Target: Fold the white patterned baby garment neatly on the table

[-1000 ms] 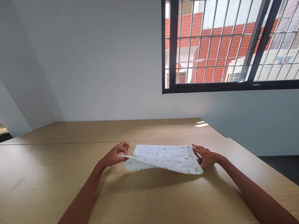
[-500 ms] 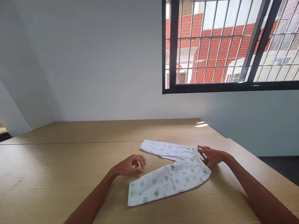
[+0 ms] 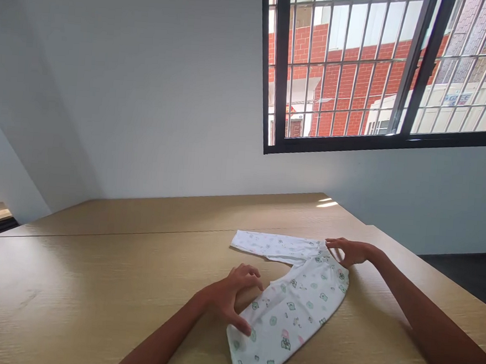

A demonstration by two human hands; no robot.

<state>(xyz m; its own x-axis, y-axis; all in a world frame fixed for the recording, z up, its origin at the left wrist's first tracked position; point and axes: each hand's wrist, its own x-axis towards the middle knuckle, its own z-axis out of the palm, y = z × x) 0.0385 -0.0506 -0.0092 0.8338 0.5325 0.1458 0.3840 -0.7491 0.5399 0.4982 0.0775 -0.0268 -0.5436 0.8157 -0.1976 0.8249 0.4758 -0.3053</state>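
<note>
A pair of small white pants (image 3: 301,297) printed with green and pink animal faces lies on the wooden table, waistband to the right and legs spread to the left. Over the near leg, my left hand (image 3: 233,292) is open, thumb on the cloth close to the hem and fingers spread by the leg's inner edge. My right hand (image 3: 350,252) rests at the waistband, its fingertips touching the upper corner and its thumb apart from them. The far leg stretches flat toward the left, with no hand on it.
The light wooden table (image 3: 94,282) has a seam across it and meets the grey wall (image 3: 170,88) at the back. A black-framed window (image 3: 332,146) with metal bars is at the upper right. The table's right edge slants toward me.
My left hand has moved right and toward me onto the near leg, and its fingers have spread. That leg has swung nearer the front edge. My right hand and the waistband have shifted slightly right.
</note>
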